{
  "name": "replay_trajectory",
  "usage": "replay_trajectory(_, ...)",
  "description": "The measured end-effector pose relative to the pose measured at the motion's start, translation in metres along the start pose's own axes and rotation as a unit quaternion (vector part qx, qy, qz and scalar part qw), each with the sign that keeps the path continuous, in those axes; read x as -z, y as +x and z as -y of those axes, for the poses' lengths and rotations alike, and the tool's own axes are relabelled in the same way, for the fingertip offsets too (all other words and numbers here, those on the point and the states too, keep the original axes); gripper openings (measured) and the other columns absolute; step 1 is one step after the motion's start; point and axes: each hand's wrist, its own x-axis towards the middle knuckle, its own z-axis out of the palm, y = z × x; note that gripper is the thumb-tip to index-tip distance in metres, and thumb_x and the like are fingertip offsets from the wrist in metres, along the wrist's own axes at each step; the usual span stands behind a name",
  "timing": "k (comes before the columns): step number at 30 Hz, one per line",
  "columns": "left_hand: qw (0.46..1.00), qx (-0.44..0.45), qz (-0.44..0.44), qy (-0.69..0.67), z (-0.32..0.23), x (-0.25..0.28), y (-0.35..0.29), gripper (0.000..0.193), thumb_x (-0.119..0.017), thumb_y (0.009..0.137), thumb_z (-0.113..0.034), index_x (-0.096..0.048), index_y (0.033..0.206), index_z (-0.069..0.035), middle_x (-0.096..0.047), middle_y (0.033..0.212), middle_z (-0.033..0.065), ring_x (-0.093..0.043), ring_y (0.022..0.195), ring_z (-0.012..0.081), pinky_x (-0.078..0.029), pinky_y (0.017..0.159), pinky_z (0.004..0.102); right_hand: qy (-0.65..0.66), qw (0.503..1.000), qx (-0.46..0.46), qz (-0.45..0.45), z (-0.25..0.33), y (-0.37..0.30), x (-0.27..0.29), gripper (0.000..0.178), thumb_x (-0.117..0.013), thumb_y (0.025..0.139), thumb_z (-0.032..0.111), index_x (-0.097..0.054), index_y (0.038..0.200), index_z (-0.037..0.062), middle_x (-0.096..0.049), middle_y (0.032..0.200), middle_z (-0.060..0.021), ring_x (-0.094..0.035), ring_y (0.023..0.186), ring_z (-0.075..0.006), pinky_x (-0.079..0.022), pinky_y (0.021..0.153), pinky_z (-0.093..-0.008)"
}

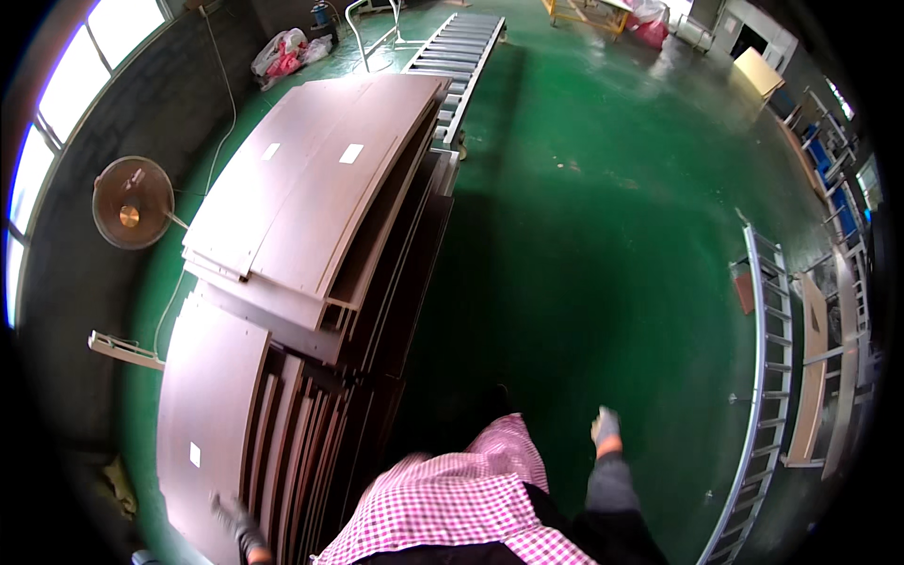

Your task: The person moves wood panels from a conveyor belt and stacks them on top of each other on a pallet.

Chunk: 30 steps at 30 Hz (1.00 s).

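Observation:
At the lower left, my left hand [232, 520], in a grey glove, is over the near brown panel [212, 377] with its fingers apart and nothing in them; whether it touches the surface I cannot tell. That panel tops a stack of several boards [282, 424] whose edges show on the right side, and it bears a white label [195, 454]. My right hand [606, 430], also gloved, hangs over the green floor on the right, a little blurred, fingers stretched and holding nothing. Beyond the near stack stands a taller pile of brown panels [311, 169] with two white labels on top.
A roller conveyor [457, 66] runs beyond the panels. Left of them stand a round fan [134, 202] and a cable by the wall. Along the right are a metal roller frame [758, 395] and leaning boards [812, 367]. Bags [287, 54] lie at the far left on the green floor [565, 245].

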Motion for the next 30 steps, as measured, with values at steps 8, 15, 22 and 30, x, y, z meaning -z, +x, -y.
replay_trajectory(8,0.918,-0.377,0.123,0.026,-0.579,-0.190,0.080,0.073,-0.069,0.076,-0.023,-0.036,0.137,-0.003,-0.036,0.138,0.0248,-0.035,0.126,0.0416,-0.028,0.106,0.0486,-0.118,0.891,0.067,0.434,0.315,-0.108,-0.596,0.051,-0.063,0.086,0.033,-0.049,0.126,0.0061,-0.054,0.125,-0.0185,-0.054,0.112,-0.0346,-0.044,0.093,-0.0445)
replay_trajectory(15,0.943,-0.318,0.081,0.051,-0.774,-0.396,0.187,0.078,-0.067,0.079,-0.039,-0.033,0.138,-0.002,-0.033,0.140,0.0261,-0.030,0.130,0.0402,-0.021,0.109,0.0485,-0.584,0.713,0.197,0.334,0.361,0.093,-0.768,0.029,-0.053,0.089,0.031,-0.061,0.101,0.0056,-0.065,0.087,-0.0119,-0.064,0.081,-0.0283,-0.052,0.069,-0.0402)
replay_trajectory(22,0.958,-0.184,0.137,0.171,-0.905,-0.543,0.258,0.087,-0.060,0.080,-0.055,-0.029,0.141,-0.002,-0.028,0.144,0.0249,-0.023,0.136,0.0373,-0.013,0.112,0.0480,-0.641,0.610,0.355,0.301,0.544,0.259,-0.808,0.032,-0.049,0.089,0.031,-0.065,0.091,0.0038,-0.065,0.097,-0.0190,-0.062,0.095,-0.0357,-0.050,0.082,-0.0433)
replay_trajectory(30,0.960,-0.095,0.108,0.241,-0.938,-0.603,0.290,0.081,-0.063,0.077,-0.045,-0.033,0.140,-0.006,-0.029,0.146,0.0195,-0.024,0.136,0.0349,-0.013,0.112,0.0473,-0.763,0.285,0.445,0.372,0.657,0.259,-1.139,0.044,-0.053,0.087,0.036,-0.057,0.121,0.0069,-0.056,0.125,-0.0140,-0.050,0.119,-0.0280,-0.038,0.102,-0.0382)
